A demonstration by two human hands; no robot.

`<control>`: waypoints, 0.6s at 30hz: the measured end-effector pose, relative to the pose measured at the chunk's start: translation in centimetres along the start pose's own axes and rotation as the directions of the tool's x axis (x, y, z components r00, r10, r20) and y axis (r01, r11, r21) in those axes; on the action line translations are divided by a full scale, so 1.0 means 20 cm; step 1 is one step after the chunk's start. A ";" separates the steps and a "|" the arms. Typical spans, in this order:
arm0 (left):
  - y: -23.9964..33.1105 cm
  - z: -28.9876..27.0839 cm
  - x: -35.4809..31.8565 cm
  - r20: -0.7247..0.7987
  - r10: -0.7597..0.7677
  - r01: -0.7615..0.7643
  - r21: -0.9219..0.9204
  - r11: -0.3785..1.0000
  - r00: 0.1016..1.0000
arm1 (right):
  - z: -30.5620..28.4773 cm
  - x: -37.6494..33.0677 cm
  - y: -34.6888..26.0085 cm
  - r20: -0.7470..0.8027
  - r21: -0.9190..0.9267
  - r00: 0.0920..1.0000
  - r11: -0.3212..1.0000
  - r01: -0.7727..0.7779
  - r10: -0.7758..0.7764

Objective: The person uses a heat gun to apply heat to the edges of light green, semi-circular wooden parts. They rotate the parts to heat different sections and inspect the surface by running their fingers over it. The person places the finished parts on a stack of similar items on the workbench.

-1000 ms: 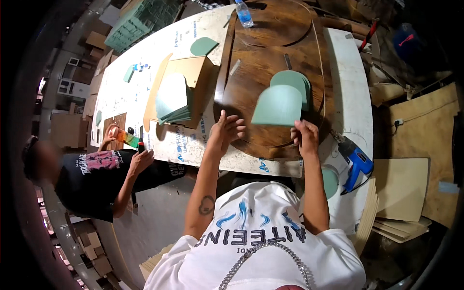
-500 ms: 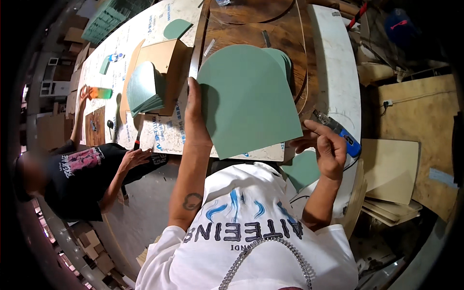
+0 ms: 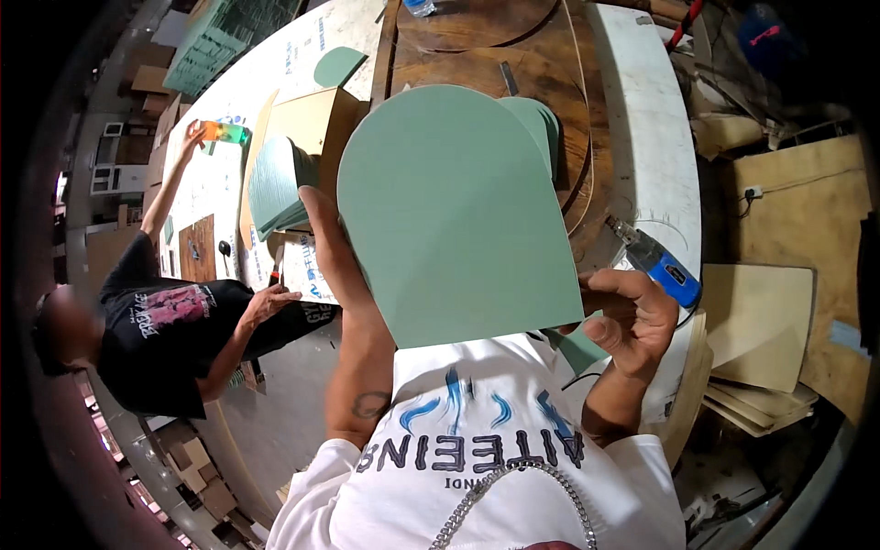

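The green arched panel [image 3: 458,220], flat-bottomed with a rounded top, is held upright above the near edge of the surface [image 3: 642,137] and in front of the person's chest; all positions below are given relative to this panel. The left hand [image 3: 335,243] lies along the panel's left edge, its fingers behind the board and its grip closed on that edge. The right hand [image 3: 632,316] is at the panel's lower right corner, its fingers curled and its grip clamped on the corner. Behind the panel's upper right edge, a second green arched panel [image 3: 543,128] lies flat on the brown wooden board [image 3: 541,64] that covers the middle of the surface. To the right of the panel, just above the right hand, a blue power tool [image 3: 662,266] rests on the white edge of the surface. To the left of the panel, a stack of green panels [image 3: 275,188] stands in an open cardboard box [image 3: 316,115]. Further above and to the left, a small green cut-off piece [image 3: 337,66] lies on the white sheet. Well to the left of the panel, another person in a black shirt [image 3: 165,321] reaches one hand to a colourful object [image 3: 225,133] and rests the other hand near the surface edge. To the lower right, pale wooden boards [image 3: 761,321] are stacked beside the surface.
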State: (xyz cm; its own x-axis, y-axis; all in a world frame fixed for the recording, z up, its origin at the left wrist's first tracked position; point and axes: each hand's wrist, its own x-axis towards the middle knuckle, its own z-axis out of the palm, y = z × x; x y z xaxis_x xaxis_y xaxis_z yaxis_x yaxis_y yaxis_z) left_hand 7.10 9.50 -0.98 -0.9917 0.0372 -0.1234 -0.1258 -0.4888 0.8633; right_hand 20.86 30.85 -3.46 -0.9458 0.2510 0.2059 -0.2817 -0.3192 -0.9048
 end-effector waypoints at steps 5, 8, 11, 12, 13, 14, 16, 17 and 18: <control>-0.10 -0.07 0.02 0.072 0.138 -0.155 0.379 0.912 0.988 | -0.09 0.01 0.06 0.041 -0.230 0.997 0.971 0.066 -0.058; -0.05 0.02 0.00 -0.102 -0.266 0.277 0.116 0.954 0.959 | -0.29 -0.06 0.21 -0.501 -0.340 0.859 0.888 -0.310 0.108; -0.01 -0.01 -0.01 -0.054 -0.404 0.401 -0.054 0.915 0.913 | -0.83 -0.46 0.54 -0.642 -0.737 0.734 0.444 -0.510 -0.223; -0.02 -0.04 -0.01 -0.045 -0.420 0.415 -0.091 0.905 0.906 | -1.02 -0.62 0.64 -0.626 -0.777 0.698 0.200 -0.597 -0.347; -0.04 -0.08 0.00 -0.023 -0.449 0.443 -0.124 0.888 0.893 | -1.15 -0.77 0.72 -0.634 -0.725 0.665 0.004 -0.689 -0.395; -0.05 -0.10 0.01 -0.047 -0.449 0.442 -0.104 0.891 0.892 | -1.14 -0.81 0.76 -0.752 -0.557 0.516 -0.023 -0.830 -0.411; -0.04 -0.14 0.02 -0.092 -0.461 0.456 -0.074 0.887 0.883 | -1.17 -0.87 0.84 -0.859 -0.477 0.449 0.066 -0.877 -0.244; -0.05 -0.16 0.03 -0.084 -0.445 0.439 -0.081 0.895 0.892 | -1.16 -0.86 0.87 -0.853 -0.519 0.498 0.150 -0.841 -0.159; -0.05 -0.18 0.04 -0.077 -0.423 0.416 -0.093 0.905 0.903 | -1.15 -0.81 0.86 -0.868 -0.484 0.493 0.126 -0.866 0.061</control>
State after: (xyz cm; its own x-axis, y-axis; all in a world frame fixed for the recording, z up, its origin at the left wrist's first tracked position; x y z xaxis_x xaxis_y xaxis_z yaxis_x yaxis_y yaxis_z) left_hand 6.54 6.87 -3.71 -0.8399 0.1736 -0.5142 -0.5237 -0.5078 0.6841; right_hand 34.98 42.35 -31.02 -0.3435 0.8974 -0.2768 0.8620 0.1843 -0.4722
